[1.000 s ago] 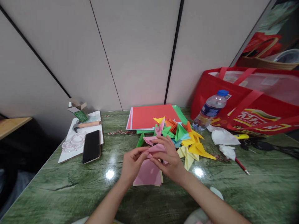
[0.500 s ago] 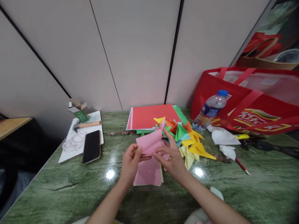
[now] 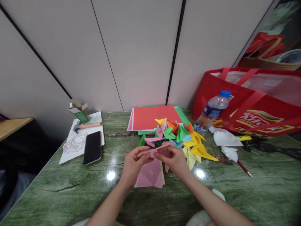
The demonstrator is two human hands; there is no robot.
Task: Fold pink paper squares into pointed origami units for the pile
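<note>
Between my two hands a sheet of pink paper (image 3: 154,152) is bent into a narrow fold, held just above the table. My left hand (image 3: 133,160) pinches its left end between thumb and fingers. At the other end, my right hand (image 3: 172,159) is closed on the paper, thumb near the middle of the fold. Below lies a stack of pink paper squares (image 3: 150,174) with pale yellow edges showing. Folded paper pieces in several colours, among them a pink one (image 3: 161,130) and a yellow one (image 3: 202,151), lie heaped just behind my right hand.
Larger coloured sheets (image 3: 152,117) lie against the wall. On the left are a phone (image 3: 92,147), a hammer (image 3: 88,125), bead strings (image 3: 74,143) and a small green box (image 3: 81,114). On the right stand a water bottle (image 3: 211,111) and a red bag (image 3: 249,103), near crumpled tissues (image 3: 225,137) and a pencil (image 3: 244,168).
The pink sheet, half a second ago tilted up with its broad face showing, is now folded down into a narrow strip. My right hand's fingers have lowered and closed onto it.
</note>
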